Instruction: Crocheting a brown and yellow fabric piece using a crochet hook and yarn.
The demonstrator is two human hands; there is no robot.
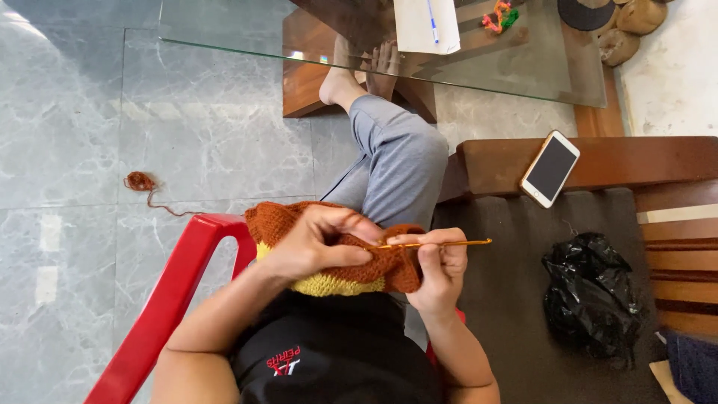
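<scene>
Crochet piece point(374, 265): rust-brown, yellow band, bunched between hands.

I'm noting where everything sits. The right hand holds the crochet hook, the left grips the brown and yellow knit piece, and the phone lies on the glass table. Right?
Not quite: the head view shows the phone on the wooden armrest, not the glass table. The right hand holds the crochet hook; the left hand grips the knit piece.

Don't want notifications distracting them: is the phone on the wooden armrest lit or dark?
Dark. The phone lies face up on the wooden armrest, its screen plain black with nothing displayed.
</scene>
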